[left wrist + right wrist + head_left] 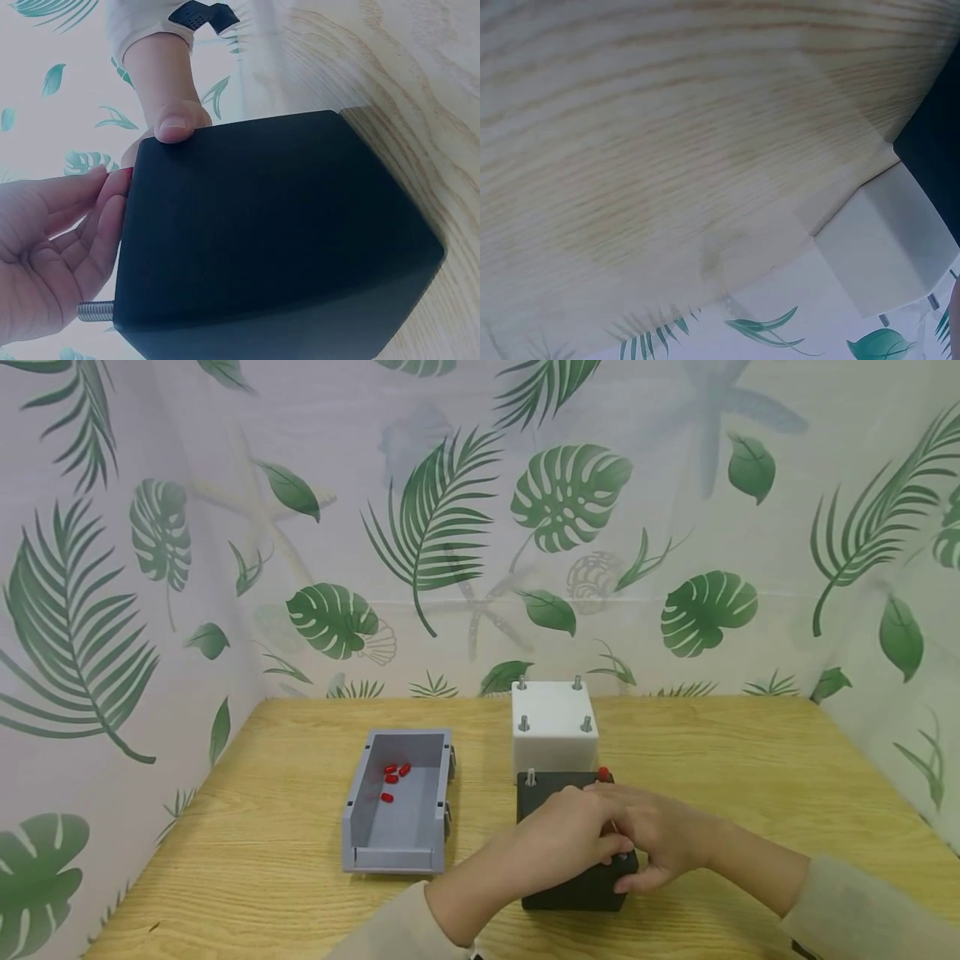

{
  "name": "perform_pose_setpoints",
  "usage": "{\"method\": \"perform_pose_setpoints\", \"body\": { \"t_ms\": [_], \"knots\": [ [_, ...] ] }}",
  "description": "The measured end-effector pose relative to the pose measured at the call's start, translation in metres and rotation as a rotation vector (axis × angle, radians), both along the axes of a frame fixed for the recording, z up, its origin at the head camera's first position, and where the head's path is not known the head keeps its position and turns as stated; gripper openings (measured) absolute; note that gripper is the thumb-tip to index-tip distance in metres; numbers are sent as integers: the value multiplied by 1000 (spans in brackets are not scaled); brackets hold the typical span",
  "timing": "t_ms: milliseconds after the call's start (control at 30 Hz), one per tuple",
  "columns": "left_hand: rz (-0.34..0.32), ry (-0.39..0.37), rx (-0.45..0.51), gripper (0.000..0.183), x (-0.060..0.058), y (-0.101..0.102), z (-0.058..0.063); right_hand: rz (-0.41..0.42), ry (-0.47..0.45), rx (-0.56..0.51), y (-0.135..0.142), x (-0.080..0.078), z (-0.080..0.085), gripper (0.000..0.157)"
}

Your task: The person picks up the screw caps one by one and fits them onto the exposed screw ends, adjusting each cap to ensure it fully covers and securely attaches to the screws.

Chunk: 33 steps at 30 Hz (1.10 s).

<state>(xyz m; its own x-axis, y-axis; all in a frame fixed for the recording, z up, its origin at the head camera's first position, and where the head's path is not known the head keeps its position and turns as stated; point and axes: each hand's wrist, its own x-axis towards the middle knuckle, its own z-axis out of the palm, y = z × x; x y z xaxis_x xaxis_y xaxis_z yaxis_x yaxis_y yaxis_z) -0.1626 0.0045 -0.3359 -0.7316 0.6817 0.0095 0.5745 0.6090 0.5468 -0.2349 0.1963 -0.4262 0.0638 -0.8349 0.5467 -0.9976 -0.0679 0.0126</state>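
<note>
A black block (576, 893) with upright metal bolts stands on the table under both hands. My left hand (566, 831) reaches over its top and pinches a small red cap (128, 173) at the front right corner, beside a bare threaded bolt (96, 311). My right hand (663, 831) grips the right side of the block, its thumb against the front face and fingers over the top. Another red cap (603, 772) sits on the back right bolt. The back left bolt (531, 777) is bare. Fingers hide part of the block's top.
Behind the black block stands a white block (555, 752) with bare bolts at its top corners. A grey bin (352, 827) to the left holds several red caps (392, 779). The wooden table (247, 827) meets a leaf-patterned cloth (450, 527) at the back.
</note>
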Motion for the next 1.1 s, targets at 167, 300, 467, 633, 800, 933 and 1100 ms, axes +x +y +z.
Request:
{"method": "perform_pose_setpoints", "body": {
  "t_ms": [167, 300, 467, 633, 800, 933, 1100],
  "knots": [
    [-3, 8, 18, 12, 0, 0, -1, 9, 7, -2, 0, -1, 0, 52],
    [4, -53, 67, 21, 1, -1, 0, 22, 46, -34, -2, -1, -2, 54],
    [10, -238, 209, 19, -2, -6, -1, 36, 8, -37, -2, -2, -3, 53],
    [19, -586, 503, 10, -8, -12, -2, 10, 29, -32, 0, -1, -2, 61],
    [55, -749, 633, 17, -11, -14, -4, -13, 71, -29, 3, 0, -2, 69],
    [108, -827, 688, 18, -13, -17, -6, 6, 72, -31, 2, -1, -2, 67],
    [207, -941, 790, 22, -13, -22, -5, 18, 80, -26, 0, -1, -1, 65]
  ]
}}
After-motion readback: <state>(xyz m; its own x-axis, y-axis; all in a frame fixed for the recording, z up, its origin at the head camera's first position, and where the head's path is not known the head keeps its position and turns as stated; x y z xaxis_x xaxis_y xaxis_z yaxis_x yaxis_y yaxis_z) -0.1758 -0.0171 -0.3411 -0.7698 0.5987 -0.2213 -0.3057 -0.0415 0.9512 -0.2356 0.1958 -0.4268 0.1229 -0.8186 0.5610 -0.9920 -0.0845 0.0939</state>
